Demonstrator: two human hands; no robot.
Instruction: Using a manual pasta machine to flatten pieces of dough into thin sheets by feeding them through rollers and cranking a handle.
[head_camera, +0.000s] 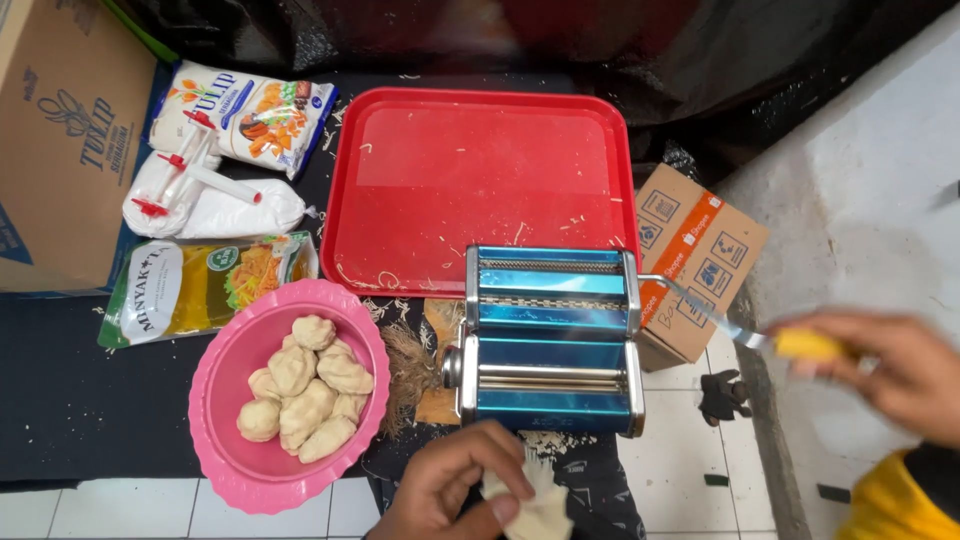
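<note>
A blue and chrome pasta machine (550, 340) stands on a dark mat in front of me. My left hand (450, 485) grips a flattened piece of pale dough (535, 510) just below the machine's front rollers. My right hand (890, 365) is closed on the yellow grip of the machine's crank handle (740, 328), which sticks out from the right side; the hand is blurred by motion. To the left of the machine, a pink bowl (225, 450) holds several dough balls (305, 390).
A red tray (480, 180) with dough scraps lies behind the machine. A small cardboard box (695, 260) sits at the machine's right. Packets of flour, a white bag, an oil pouch (200, 285) and a large carton (60, 140) are at the left. White tiled floor lies below.
</note>
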